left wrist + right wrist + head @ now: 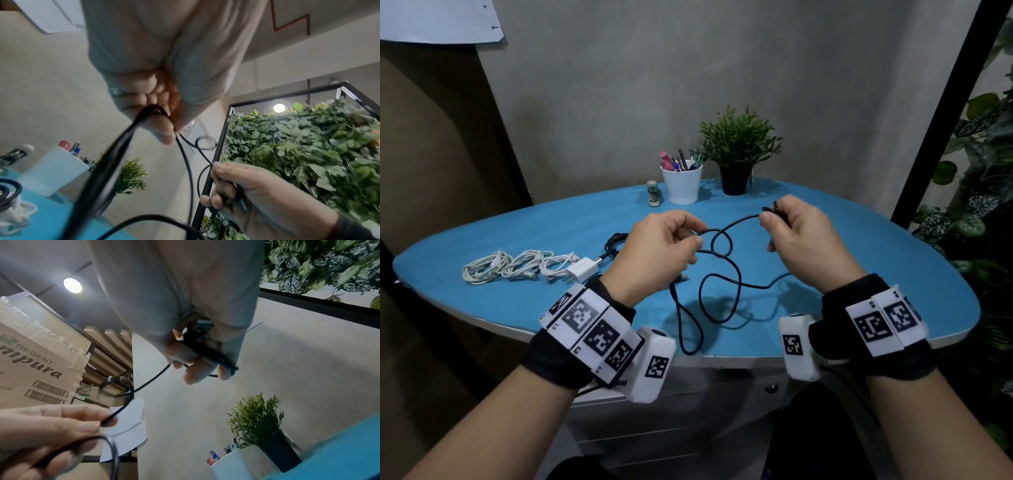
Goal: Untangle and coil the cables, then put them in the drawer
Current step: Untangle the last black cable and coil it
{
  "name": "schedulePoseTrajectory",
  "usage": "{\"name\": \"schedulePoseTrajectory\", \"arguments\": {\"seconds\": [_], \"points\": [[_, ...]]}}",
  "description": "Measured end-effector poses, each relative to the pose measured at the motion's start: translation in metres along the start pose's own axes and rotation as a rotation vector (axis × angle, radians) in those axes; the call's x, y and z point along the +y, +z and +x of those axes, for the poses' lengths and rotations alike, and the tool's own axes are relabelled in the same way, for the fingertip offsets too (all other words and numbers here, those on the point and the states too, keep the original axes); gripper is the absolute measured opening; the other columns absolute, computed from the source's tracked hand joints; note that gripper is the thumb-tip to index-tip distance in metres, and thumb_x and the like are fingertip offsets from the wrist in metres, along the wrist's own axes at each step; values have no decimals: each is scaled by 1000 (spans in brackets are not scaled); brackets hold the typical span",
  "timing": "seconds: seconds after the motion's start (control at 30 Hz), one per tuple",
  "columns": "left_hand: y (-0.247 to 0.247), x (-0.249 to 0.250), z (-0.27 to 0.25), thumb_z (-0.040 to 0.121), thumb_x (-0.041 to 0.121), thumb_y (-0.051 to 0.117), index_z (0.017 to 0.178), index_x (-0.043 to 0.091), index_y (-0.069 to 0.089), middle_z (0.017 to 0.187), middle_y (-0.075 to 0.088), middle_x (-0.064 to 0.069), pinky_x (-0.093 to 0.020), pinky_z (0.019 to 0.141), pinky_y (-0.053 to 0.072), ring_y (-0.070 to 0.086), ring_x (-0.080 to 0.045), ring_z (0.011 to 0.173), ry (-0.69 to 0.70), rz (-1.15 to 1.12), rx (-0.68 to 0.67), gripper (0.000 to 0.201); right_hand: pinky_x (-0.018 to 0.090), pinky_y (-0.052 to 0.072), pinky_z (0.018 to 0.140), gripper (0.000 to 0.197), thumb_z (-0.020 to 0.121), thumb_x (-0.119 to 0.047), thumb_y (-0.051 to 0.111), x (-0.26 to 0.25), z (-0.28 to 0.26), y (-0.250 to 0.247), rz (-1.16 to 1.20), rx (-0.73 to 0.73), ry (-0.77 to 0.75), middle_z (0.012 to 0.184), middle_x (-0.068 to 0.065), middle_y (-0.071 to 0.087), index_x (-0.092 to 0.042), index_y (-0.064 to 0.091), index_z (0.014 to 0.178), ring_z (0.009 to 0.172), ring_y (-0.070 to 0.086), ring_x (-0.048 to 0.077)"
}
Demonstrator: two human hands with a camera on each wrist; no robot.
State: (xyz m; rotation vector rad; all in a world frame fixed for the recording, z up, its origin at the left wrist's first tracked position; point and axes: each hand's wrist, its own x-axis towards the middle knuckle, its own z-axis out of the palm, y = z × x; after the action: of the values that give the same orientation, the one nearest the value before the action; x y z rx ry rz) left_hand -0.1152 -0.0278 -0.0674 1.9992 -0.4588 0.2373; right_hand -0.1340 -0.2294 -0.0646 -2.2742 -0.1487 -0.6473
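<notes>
A long black cable hangs in loose loops between both hands above the blue table. My left hand pinches it at a small crossing loop; the left wrist view shows the cable running out from the curled fingers. My right hand grips the cable's end, with the black plug held under its fingers. The lowest loop dangles past the table's front edge. White cables with a white charger lie bundled at the left, beside another black cable.
A white pen cup, a small potted plant and a stapler stand at the table's back. White drawers with a dark knob sit under the front edge. A leafy plant wall rises at the right.
</notes>
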Motion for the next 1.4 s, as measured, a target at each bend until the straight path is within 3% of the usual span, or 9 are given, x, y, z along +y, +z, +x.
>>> {"name": "schedulePoseTrajectory", "arguments": {"seconds": [0.07,0.23,0.43,0.6,0.73,1.0,1.13,1.23,1.4], "points": [[-3,-1,2,87,8,58,85,22,64,65,62,3,-24,57,50,63,-6,57,-20,-56,77,15,33,45,68,28,95,-27,48,6,4,-4,22,60,28,76,21,61,-2,47,83,71,62,27],[-14,-3,9,90,4,52,83,17,57,72,62,-4,-31,62,56,67,-12,59,-77,-162,225,16,16,33,45,28,96,-27,45,16,9,-20,63,120,130,86,20,65,0,52,93,41,50,-6],[-6,3,21,95,9,47,82,19,53,81,67,-8,-24,61,57,67,-9,62,11,-143,303,17,21,35,49,31,96,-27,45,16,9,-17,111,59,114,74,15,60,2,55,93,41,47,-1],[6,6,30,97,12,43,82,24,48,80,66,1,-23,55,50,63,-10,57,38,-7,291,20,36,40,62,30,92,-33,53,14,1,-1,168,-122,71,60,0,44,-15,52,68,57,43,16],[14,1,28,98,16,43,88,17,51,84,65,1,-8,44,38,58,-8,61,14,220,159,13,36,42,67,35,99,-25,43,3,-5,3,439,-143,108,52,-3,37,-14,49,66,46,37,9],[23,-6,4,94,16,47,85,23,55,83,65,0,-38,68,55,61,-20,68,-6,340,-156,15,31,41,62,34,101,-24,34,-18,-6,-14,1109,-118,274,46,0,42,-12,43,70,41,37,14],[33,-1,-9,93,20,54,85,25,55,84,64,0,-27,63,49,62,-17,67,52,361,-347,9,28,56,68,34,101,-24,33,-24,-5,-17,1376,-99,273,88,16,72,-11,46,73,75,71,21],[36,2,-20,90,18,56,80,24,56,83,65,4,-14,58,41,51,0,60,123,350,-442,12,32,52,89,33,101,-17,34,-21,-1,-12,1374,-18,198,108,21,67,-8,54,77,101,67,26],[33,2,-30,87,19,52,90,23,56,63,53,4,-23,53,37,41,-5,50,63,313,-504,7,13,42,78,22,100,-10,40,-11,-1,-3,947,89,46,91,-4,64,-1,60,101,76,57,-5]]}}
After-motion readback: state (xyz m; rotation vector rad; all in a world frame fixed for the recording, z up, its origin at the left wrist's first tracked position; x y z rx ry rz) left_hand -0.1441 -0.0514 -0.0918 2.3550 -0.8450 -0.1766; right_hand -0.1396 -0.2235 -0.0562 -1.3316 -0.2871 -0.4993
